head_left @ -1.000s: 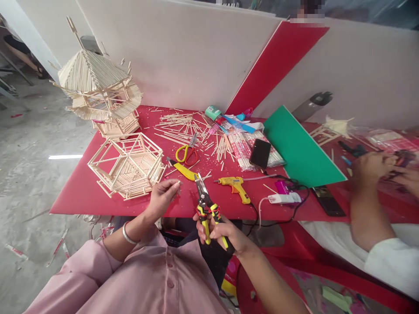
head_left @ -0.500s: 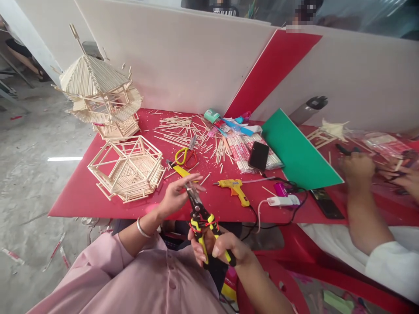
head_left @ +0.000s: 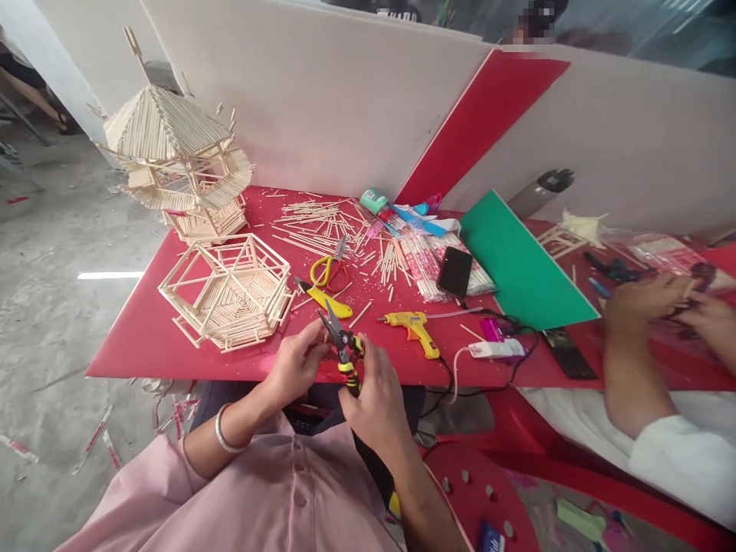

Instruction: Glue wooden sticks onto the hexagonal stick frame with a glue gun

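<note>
Right hand (head_left: 376, 395) is clamping tight around the handles of the snips (head_left: 343, 346), which are hovering over the near edge of the red table (head_left: 149, 337). Left hand (head_left: 296, 362) is curling its fingers in at the blades, can't tell if it's gripping anything. Yellow knife (head_left: 325, 297) and glue gun (head_left: 415, 328) are lying just beyond.

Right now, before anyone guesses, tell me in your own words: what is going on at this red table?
A person in a pink top grips yellow-and-black cutters in the right hand, with the blades open. The left hand is pinched right beside the blades; whether it holds a stick is too small to tell. On the red table are a hexagonal stick frame, a stick tower, loose sticks and a glue gun. A co-worker's hands are busy on the right.
</note>
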### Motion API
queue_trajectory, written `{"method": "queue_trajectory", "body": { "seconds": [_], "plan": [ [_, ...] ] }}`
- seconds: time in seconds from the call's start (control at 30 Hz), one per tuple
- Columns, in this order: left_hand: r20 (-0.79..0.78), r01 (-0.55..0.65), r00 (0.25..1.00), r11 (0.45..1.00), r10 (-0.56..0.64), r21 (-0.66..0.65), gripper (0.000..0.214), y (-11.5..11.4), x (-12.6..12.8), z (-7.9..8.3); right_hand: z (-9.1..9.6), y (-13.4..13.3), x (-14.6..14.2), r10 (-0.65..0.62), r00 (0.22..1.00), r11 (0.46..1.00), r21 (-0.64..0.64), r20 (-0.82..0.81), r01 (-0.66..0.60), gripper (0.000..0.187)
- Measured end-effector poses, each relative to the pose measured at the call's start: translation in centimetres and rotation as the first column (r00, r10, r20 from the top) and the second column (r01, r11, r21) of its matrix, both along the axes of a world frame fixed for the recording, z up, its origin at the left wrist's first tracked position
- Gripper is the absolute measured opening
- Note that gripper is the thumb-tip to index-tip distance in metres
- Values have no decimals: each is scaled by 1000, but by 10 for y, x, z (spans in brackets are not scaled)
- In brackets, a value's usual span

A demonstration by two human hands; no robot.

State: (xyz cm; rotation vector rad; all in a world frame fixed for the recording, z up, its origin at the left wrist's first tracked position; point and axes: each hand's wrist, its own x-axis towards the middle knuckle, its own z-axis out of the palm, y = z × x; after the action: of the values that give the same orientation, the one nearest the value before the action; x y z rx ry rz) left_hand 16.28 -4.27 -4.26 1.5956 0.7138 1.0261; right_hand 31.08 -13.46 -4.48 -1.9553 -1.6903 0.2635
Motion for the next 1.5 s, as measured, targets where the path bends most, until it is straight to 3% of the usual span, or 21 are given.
{"method": "queue_trajectory", "body": {
  "seconds": [0.17,0.37,0.67,0.83,1.03,1.23,1.37,1.5],
  "plan": [
    [-94,-79,992,992,88,94,25,-1,-6,0,-6,6,-15,-48,993,999,24,108,45,72],
    [-151,-92,981,973,126,210,29,-3,-10,-10,-10,2,-16,-13,998,1000,21,54,12,75],
    [-190,-69,971,934,142,350,29,-3,-13,-8,-18,-1,-19,-10,1000,999,-37,7,10,71],
    [-231,-100,949,900,214,424,38,-4,-19,-15,-18,0,-24,7,1000,998,-69,2,-7,66],
    [-248,-86,946,897,210,434,40,-5,-23,-20,-19,-1,-26,41,998,998,-58,46,-38,70],
    [-251,-61,951,905,181,420,42,-4,-29,-23,-18,-2,-28,52,999,994,-94,6,-51,60],
    [-248,-62,953,910,177,411,47,-5,-30,-21,-16,-1,-31,55,998,992,-112,-33,-58,48],
    [-219,-61,963,922,155,383,43,-4,-29,-17,-15,0,-31,70,997,994,-83,-8,-71,53]
  ]
}}
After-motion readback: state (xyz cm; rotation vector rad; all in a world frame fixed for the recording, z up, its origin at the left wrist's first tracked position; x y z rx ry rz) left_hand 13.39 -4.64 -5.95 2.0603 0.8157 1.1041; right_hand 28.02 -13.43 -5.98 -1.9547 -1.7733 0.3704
